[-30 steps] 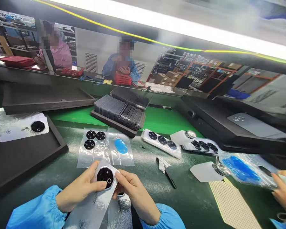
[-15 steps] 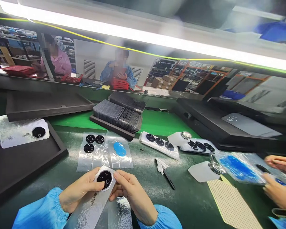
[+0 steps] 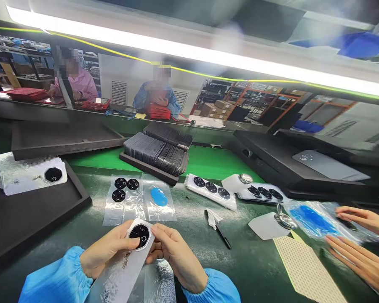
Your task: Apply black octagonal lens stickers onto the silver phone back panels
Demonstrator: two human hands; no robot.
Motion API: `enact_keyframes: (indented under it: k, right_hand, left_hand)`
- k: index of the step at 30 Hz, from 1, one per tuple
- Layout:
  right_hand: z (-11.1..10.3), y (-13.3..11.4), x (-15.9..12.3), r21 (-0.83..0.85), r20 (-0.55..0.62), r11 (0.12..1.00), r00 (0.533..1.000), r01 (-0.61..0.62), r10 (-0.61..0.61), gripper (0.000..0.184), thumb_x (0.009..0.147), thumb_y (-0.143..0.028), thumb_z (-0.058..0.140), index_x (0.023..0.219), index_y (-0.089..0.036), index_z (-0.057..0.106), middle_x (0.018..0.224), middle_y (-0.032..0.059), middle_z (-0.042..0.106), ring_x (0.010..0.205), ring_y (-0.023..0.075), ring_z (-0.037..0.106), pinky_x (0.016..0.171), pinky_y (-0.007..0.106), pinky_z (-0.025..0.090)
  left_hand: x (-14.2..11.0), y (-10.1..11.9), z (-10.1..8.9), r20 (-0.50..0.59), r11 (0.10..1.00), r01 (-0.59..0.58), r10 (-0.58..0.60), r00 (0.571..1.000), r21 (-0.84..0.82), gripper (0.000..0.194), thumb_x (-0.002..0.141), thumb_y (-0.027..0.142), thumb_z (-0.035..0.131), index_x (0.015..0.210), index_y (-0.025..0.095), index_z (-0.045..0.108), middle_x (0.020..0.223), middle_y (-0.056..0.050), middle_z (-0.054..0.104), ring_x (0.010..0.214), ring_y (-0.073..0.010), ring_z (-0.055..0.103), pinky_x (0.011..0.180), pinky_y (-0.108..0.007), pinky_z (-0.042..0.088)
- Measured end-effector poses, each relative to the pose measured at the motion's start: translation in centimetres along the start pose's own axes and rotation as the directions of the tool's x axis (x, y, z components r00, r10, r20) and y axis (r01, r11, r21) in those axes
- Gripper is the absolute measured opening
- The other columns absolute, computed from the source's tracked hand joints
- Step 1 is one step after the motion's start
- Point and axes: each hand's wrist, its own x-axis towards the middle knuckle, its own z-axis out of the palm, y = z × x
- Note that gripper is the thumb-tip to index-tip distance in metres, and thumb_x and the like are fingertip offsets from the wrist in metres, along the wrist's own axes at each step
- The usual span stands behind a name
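Observation:
My left hand [image 3: 109,250] grips the left edge of a silvery phone back panel [image 3: 121,277], its thumb pressing on a black octagonal camera plate [image 3: 142,230] at the panel's upper end. My right hand [image 3: 180,256] pinches the panel's upper right corner between thumb and fingers. Under my right hand lies a second silvery panel [image 3: 162,280] on the table. Just beyond my hands are a clear film with several black octagonal plates [image 3: 118,195] and a clear film with a blue oval [image 3: 158,196].
Similar panels [image 3: 25,179] lie stacked in a black tray [image 3: 82,195] at left. A rack of thin dark sheets [image 3: 145,147] stands ahead. A black stick [image 3: 225,240] with white tissue lies right of centre. At right, a co-worker's hands [image 3: 360,256] are near a blue-filled plastic bag [image 3: 316,219].
My hands and the panel stay nearly still, the left thumb still on the black plate. At right, the co-worker's hands have moved left and their fingers have straightened out.

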Motion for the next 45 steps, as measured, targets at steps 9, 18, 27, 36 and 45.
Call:
enact_keyframes:
  k: [9,18,27,36,45]
  right_hand:
    - [-1.5,-0.4,-0.1,-0.219,0.19,0.974,0.982,0.065,-0.023,0.052,0.069,-0.062,0.076,0.083,-0.014,0.062,0.077,-0.0004,0.06,0.067,0.0128,0.061,0.063,0.028,0.055]
    - [-2.2,0.2,-0.4,-0.424,0.109,0.892,0.987,0.155,-0.12,0.034,0.085,-0.049,0.066,0.077,-0.018,0.054,0.069,-0.0023,0.059,0.063,0.0152,0.064,0.064,0.028,0.051]
    - [-2.0,0.1,0.5,-0.397,0.065,0.901,0.985,0.175,-0.163,0.037,0.083,-0.053,0.066,0.08,-0.017,0.056,0.069,-0.0031,0.057,0.056,0.0121,0.061,0.056,0.025,0.048]
    - [-2.2,-1.6,0.8,-0.44,0.154,0.879,0.98,0.182,-0.126,0.043,0.087,-0.063,0.055,0.08,-0.02,0.052,0.075,-0.0027,0.05,0.06,0.012,0.059,0.055,0.025,0.049]
    - [-0.6,-1.7,0.7,-0.618,0.037,0.748,0.959,0.243,-0.28,0.047,0.089,-0.063,0.05,0.07,-0.02,0.052,0.063,-0.0019,0.046,0.055,0.0125,0.049,0.049,0.023,0.044]
  left_hand:
    - [-1.7,1.9,-0.3,-0.119,0.736,0.042,0.052,0.992,0.675,0.066,0.089,0.042,0.061,0.147,0.026,0.034,0.113,-0.004,0.063,0.103,-0.0248,0.057,0.085,-0.031,0.042]
    - [-1.3,2.3,1.3,-0.003,0.402,-0.05,0.131,0.991,0.914,0.049,0.098,0.043,0.037,0.142,0.021,0.036,0.097,-0.005,0.066,0.09,-0.0251,0.06,0.079,-0.034,0.043]
    - [-0.6,1.5,0.4,-0.048,0.445,-0.066,0.242,0.969,0.893,0.053,0.097,0.047,0.043,0.142,0.021,0.033,0.081,0.0,0.06,0.071,-0.0196,0.054,0.063,-0.029,0.04]
    - [0.7,2.2,0.7,-0.128,0.585,-0.143,0.398,0.909,0.798,0.035,0.096,0.049,0.042,0.078,0.021,0.048,0.075,0.002,0.046,0.071,-0.0158,0.043,0.063,-0.027,0.034]
    - [-0.4,1.8,2.1,-0.168,0.552,-0.176,0.516,0.84,0.815,0.027,0.094,0.039,0.049,0.075,0.021,0.042,0.069,0.005,0.042,0.066,-0.0133,0.039,0.061,-0.027,0.029]
